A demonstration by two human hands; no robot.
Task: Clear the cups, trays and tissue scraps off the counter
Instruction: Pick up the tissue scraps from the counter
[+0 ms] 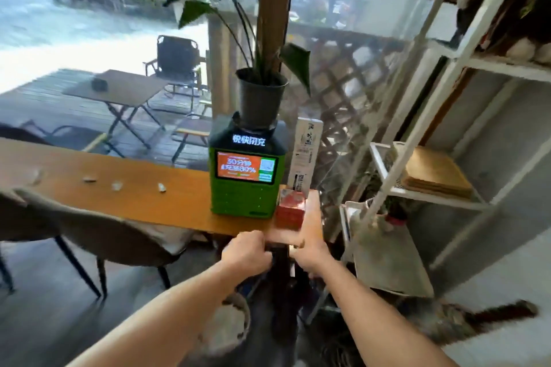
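White tissue scraps (117,185) | small, crumpled | scattered on wooden counter (89,162)

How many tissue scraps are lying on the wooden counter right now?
4 tissue scraps in a row on the counter, left of the green charging kiosk: one farthest left, a second, a third, one nearest the kiosk. More may lie out of view.
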